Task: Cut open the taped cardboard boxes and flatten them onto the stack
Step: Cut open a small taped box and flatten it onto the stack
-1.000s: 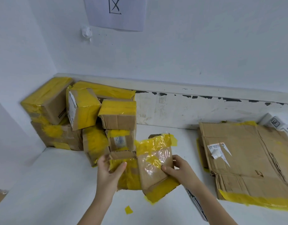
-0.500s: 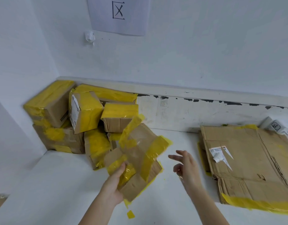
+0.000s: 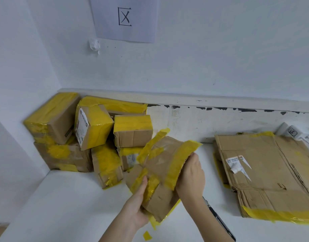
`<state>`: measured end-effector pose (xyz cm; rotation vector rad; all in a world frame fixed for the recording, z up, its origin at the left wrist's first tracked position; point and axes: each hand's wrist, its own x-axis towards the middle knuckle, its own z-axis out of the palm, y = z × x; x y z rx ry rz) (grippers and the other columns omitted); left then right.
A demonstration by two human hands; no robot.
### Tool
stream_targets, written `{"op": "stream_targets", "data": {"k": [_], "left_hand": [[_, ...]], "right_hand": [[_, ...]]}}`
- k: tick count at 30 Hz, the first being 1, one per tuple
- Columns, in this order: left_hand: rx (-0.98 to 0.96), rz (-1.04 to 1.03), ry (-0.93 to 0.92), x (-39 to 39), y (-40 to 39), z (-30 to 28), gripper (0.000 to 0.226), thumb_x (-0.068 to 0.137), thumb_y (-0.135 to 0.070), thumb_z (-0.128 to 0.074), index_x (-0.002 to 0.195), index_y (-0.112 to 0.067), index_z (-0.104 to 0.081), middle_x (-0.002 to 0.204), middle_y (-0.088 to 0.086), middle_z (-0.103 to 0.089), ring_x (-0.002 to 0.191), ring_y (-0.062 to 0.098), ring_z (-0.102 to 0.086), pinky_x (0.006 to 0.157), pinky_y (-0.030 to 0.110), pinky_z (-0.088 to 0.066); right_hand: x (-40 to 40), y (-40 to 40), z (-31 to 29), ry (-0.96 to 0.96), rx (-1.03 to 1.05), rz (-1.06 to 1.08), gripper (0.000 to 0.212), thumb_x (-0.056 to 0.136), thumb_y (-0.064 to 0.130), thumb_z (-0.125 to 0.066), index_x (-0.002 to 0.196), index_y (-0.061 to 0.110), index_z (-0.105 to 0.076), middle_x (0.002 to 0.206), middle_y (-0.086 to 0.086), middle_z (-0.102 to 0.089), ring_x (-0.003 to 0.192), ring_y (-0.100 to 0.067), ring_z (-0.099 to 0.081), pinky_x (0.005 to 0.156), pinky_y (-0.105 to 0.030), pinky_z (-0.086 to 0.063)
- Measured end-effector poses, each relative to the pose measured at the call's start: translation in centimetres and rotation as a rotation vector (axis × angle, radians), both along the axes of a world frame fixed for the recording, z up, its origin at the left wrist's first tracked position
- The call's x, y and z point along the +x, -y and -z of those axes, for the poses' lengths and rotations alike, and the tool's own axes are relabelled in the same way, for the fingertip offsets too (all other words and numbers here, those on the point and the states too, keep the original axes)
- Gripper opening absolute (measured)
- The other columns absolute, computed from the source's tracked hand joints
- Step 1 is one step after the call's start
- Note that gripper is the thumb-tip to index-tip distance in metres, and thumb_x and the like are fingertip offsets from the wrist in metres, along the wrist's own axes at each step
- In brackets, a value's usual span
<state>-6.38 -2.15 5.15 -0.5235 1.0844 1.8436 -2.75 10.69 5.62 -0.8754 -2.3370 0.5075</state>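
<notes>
A cut-open cardboard box (image 3: pixel 163 163) with yellow tape strips is held flat and tilted above the white table. My left hand (image 3: pixel 138 205) grips its lower left edge, thumb on top. My right hand (image 3: pixel 191 173) holds its right edge, fingers curled behind the cardboard. A pile of taped brown boxes (image 3: pixel 96 130) fills the back left corner. The stack of flattened cardboard (image 3: pixel 270 170) lies on the right. A dark cutter (image 3: pixel 220 222) lies on the table under my right forearm.
The white table (image 3: pixel 68 206) meets walls at the back and left. A yellow tape scrap (image 3: pixel 147 235) lies near the front. A white device with cables (image 3: pixel 292 131) sits behind the flattened stack. A paper sign (image 3: pixel 125 18) hangs on the wall.
One second ago both hands held the box. Then my right hand let go while the left swung the opened box up. Now my right hand holds its right edge again.
</notes>
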Motion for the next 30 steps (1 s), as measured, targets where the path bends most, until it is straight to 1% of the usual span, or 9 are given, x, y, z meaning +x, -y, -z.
{"op": "stream_targets", "data": {"k": [3,9,10,13,17,20,23,26,30], "left_hand": [[0.033,0.008,-0.009,-0.5,0.5,0.1,0.05,0.087,-0.05,-0.052,0.101,-0.005,-0.067,0.092,0.018,-0.072,0.087,0.03,-0.066,0.075,0.043,-0.052],[-0.019,0.071,-0.02,-1.5,0.9,0.9,0.029,0.084,-0.032,-0.063,0.096,-0.006,-0.065,0.08,0.017,-0.072,0.08,0.03,-0.066,0.067,0.042,-0.053],[-0.027,0.079,-0.056,-1.6,0.8,1.1,0.023,0.085,-0.028,-0.064,0.095,-0.007,-0.065,0.077,0.015,-0.072,0.083,0.029,-0.065,0.069,0.042,-0.051],[-0.054,0.128,-0.261,-2.3,0.6,1.5,0.012,0.086,-0.023,-0.063,0.093,-0.014,-0.067,0.08,0.008,-0.074,0.085,0.026,-0.066,0.07,0.04,-0.052],[-0.179,0.195,-0.682,-3.8,-0.7,1.9,0.005,0.083,-0.019,-0.071,0.082,-0.015,-0.069,0.072,-0.003,-0.072,0.069,0.014,-0.067,0.059,0.021,-0.051],[-0.246,0.347,-0.897,-3.9,-3.6,2.0,0.029,0.072,-0.04,-0.078,0.075,-0.013,-0.067,0.066,-0.006,-0.065,0.064,0.007,-0.061,0.061,0.016,-0.043],[-0.261,0.441,-0.952,-3.4,-7.9,2.7,0.009,0.085,-0.019,-0.067,0.08,-0.013,-0.071,0.061,-0.01,-0.068,0.061,0.001,-0.065,0.056,0.009,-0.046],[-0.349,0.509,-1.026,-2.4,-13.4,5.2,0.006,0.085,-0.022,-0.068,0.081,-0.018,-0.07,0.078,0.0,-0.072,0.084,0.021,-0.069,0.079,0.032,-0.054],[-0.419,0.452,-1.097,1.2,-21.9,6.9,0.041,0.082,-0.023,-0.071,0.115,-0.009,-0.05,0.104,0.001,-0.061,0.1,0.024,-0.06,0.084,0.034,-0.048]], "right_hand": [[0.2,-1.7,0.2,-0.049,-0.331,-0.122,0.022,0.089,0.008,-0.048,0.11,0.007,-0.051,0.099,-0.007,-0.062,0.091,-0.031,-0.059,0.065,-0.034,-0.041],[2.3,-4.1,0.7,-0.552,-1.321,-0.334,0.02,0.095,-0.001,-0.042,0.083,0.007,-0.057,0.069,-0.006,-0.059,0.056,-0.012,-0.058,0.055,-0.019,-0.049],[2.7,-4.2,0.7,-0.581,-1.442,-0.305,0.012,0.09,0.007,-0.053,0.078,0.008,-0.054,0.068,-0.008,-0.053,0.052,-0.013,-0.054,0.052,-0.021,-0.047],[4.6,-5.2,0.1,-0.55,-1.616,-0.205,0.045,0.061,0.053,-0.073,0.071,0.012,-0.06,0.074,-0.013,-0.057,0.066,-0.021,-0.054,0.064,-0.031,-0.044],[7.5,-7.0,-2.0,-0.214,-1.347,-0.213,0.047,0.097,0.051,-0.028,0.085,0.028,-0.067,0.089,0.001,-0.074,0.083,-0.018,-0.068,0.079,-0.037,-0.049],[7.8,-8.6,-1.2,0.129,-0.935,-0.132,0.04,0.09,0.047,-0.051,0.101,0.01,-0.06,0.098,-0.003,-0.065,0.09,-0.018,-0.061,0.08,-0.029,-0.048],[8.3,-11.3,0.8,0.072,-0.738,0.025,0.028,0.086,0.04,-0.063,0.08,0.013,-0.056,0.072,0.0,-0.058,0.067,-0.013,-0.056,0.054,-0.016,-0.04],[10.3,-15.1,2.2,0.053,-0.643,0.168,0.035,0.085,0.038,-0.065,0.065,0.017,-0.045,0.06,0.005,-0.049,0.056,-0.011,-0.048,0.048,-0.019,-0.032],[14.5,-22.5,3.3,0.084,-0.585,0.324,0.043,0.083,0.041,-0.067,0.062,0.014,-0.04,0.059,0.002,-0.045,0.055,-0.012,-0.043,0.049,-0.026,-0.031]]}}
